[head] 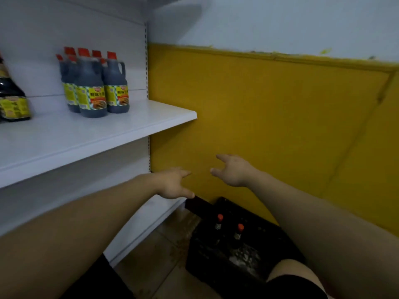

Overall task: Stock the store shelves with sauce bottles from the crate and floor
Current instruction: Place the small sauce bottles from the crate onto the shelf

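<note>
The left hand (172, 183) holds nothing, and its fingers are spread out loose. The right hand (232, 171) is the same, open and holding nothing. Both hands reach out side by side, a little apart, in front of the yellow wall (269, 104).

Under them a black crate (200, 263) sits on the floor (155, 255), up against the wall. Two small sauce bottles (218, 225) stand in it (both have orange-red caps).

On the white shelf (86, 137) a bunch of dark sauce jugs (95, 83) with red caps stands close together near the back right corner. One bigger dark bottle (10, 93) stands at the far left.
</note>
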Demonstrator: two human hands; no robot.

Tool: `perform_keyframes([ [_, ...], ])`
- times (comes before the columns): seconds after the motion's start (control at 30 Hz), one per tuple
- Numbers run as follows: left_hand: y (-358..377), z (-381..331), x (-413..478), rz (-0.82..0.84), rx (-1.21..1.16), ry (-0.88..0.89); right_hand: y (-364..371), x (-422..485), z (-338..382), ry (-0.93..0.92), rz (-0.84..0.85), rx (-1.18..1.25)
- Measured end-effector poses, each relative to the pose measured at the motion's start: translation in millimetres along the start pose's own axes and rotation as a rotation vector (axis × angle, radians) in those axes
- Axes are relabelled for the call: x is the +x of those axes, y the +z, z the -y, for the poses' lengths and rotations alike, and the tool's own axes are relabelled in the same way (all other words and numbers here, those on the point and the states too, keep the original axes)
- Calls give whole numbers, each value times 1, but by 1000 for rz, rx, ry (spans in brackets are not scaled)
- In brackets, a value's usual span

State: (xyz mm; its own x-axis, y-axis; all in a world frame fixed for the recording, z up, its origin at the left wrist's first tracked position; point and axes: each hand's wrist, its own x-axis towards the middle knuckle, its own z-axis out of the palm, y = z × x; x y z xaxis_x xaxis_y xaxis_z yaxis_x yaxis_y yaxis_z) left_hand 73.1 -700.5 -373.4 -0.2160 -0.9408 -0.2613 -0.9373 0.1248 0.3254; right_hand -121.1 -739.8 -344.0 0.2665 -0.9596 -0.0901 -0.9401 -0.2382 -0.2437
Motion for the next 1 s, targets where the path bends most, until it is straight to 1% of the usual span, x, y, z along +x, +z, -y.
perform_keyframes([
  [0.23, 78, -33, 88, 213, 88, 158, 46, -5, -95, 231, 130, 45],
  [0.4, 116, -43, 143, 401, 38, 158, 78, 2, -144, 367, 217, 171],
  [0.53, 151, -40, 188, 489, -42, 120, 115, 21, -181, 453, 289, 288],
  [0.67, 192, -41, 236, 600, -147, 74, 160, 49, -222, 603, 323, 459],
  [0.77, 227, -47, 276, 638, -247, 17, 198, 72, -251, 687, 331, 575],
  [0.83, 254, -50, 303, 638, -289, -25, 226, 89, -268, 703, 346, 617],
  [0.93, 296, -51, 342, 649, -325, -133, 271, 119, -292, 701, 386, 651],
  [1.0, 318, -50, 362, 642, -337, -158, 299, 137, -304, 691, 401, 656],
])
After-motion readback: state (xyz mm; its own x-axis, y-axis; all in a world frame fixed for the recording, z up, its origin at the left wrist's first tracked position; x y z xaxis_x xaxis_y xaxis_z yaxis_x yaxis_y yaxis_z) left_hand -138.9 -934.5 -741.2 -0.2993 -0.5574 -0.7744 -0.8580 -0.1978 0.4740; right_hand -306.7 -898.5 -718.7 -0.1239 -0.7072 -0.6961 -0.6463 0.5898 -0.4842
